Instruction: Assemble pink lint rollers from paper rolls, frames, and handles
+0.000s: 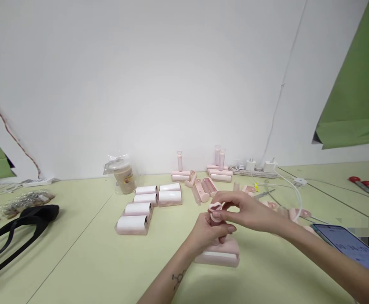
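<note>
My left hand (210, 231) is wrapped round the pink handle of a lint roller (218, 252), whose pink case with a white roll rests on the pale green table (86, 257). My right hand (247, 210) reaches in from the right and pinches the heart-shaped pink end (215, 207) at the top of that handle. Both hands are closed on the same roller, near the table's middle.
Several finished pink-and-white rollers (145, 207) lie in rows to the left; loose pink handles and cases (203, 181) lie behind. A plastic cup (123, 175), black bag straps (20, 228), a phone (349, 247), chargers with cables (260, 166) and red-handled tools (366, 185) are around.
</note>
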`<state>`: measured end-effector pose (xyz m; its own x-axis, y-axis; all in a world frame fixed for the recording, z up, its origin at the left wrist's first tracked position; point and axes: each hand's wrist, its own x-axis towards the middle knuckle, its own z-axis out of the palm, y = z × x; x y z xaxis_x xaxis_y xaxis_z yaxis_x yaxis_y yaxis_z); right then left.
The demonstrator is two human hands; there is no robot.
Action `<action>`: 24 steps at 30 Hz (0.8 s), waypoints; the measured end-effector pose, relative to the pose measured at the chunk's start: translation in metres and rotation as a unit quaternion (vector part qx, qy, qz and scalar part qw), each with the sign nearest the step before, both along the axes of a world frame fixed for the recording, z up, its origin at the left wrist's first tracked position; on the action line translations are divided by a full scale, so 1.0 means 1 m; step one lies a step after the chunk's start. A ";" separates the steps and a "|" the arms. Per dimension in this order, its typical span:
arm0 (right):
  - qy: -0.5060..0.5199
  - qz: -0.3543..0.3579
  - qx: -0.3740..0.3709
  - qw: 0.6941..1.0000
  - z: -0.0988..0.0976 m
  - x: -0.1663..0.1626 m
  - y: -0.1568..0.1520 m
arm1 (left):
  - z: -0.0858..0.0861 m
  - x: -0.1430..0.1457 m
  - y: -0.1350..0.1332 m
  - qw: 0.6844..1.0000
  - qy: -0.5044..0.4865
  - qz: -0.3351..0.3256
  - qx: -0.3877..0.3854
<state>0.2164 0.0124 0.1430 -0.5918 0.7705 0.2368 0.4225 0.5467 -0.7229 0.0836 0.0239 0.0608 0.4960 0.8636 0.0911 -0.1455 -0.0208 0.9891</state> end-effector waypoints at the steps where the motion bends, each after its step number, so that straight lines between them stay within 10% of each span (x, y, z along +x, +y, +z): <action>1: 0.006 -0.015 0.010 1.000 -0.003 -0.001 -0.001 | -0.001 0.001 0.000 1.000 -0.001 0.004 -0.003; 24: -0.029 -0.088 0.100 0.991 -0.012 -0.013 -0.021 | 0.000 0.013 -0.012 0.988 -0.128 0.082 -0.012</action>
